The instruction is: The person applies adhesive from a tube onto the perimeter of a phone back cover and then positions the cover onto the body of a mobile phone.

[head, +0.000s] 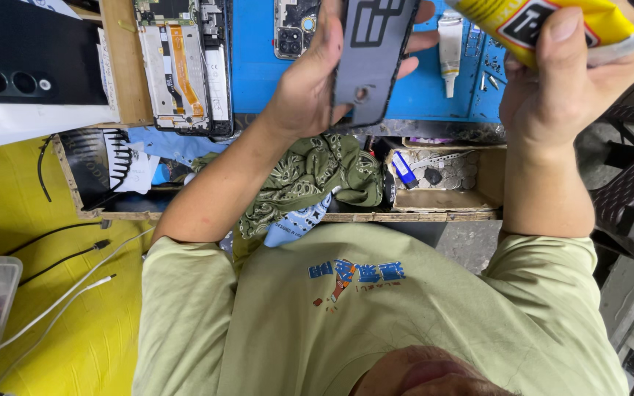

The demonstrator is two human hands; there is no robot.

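My left hand [310, 84] holds a dark grey phone back cover [372, 55] upright over a blue work mat [258, 70]; its inner side, with a round hole, faces me. My right hand [563, 84] grips a yellow glue tube [544, 22] at the top right, thumb pressed on the tube, a short way right of the cover. Behind the cover on the mat lies a phone part with a camera cluster [291, 29]. A small white tube [449, 44] lies on the mat between my hands.
An opened phone with an orange flex cable [185, 66] lies left of the mat. A black phone [23, 62] rests on white paper at far left. A green patterned cloth [310, 176] and a wooden tray of coins [445, 172] sit below. Cables cross the yellow surface [9, 220].
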